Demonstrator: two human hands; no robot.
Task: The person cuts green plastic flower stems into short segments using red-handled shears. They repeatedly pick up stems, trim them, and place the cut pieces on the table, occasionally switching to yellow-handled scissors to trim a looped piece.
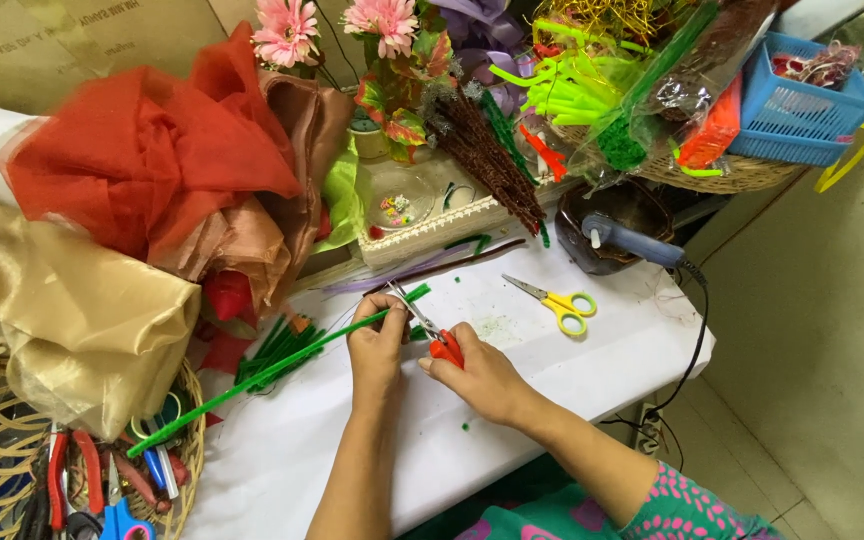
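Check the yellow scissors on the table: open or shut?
Shut. The yellow scissors lie flat on the white table with blades together in one point, apart from both hands.

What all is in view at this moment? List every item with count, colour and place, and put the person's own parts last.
pipe cleaner: one, long, green, held across the table
red-handled scissors: one, at the pipe cleaner's upper end
yellow-handled scissors: one, lying on the table, right of the hands
table: one, white
cut green pieces: a small pile, left of the hands
glue gun: one, blue, resting on a dark bowl
fabric: red, bunched, upper left
gold fabric: left edge
artificial flowers: two, pink, top
blue basket: one, top right
wicker basket: one, holding tools, bottom left
left hand: gripping the pipe cleaner
right hand: holding the red-handled scissors
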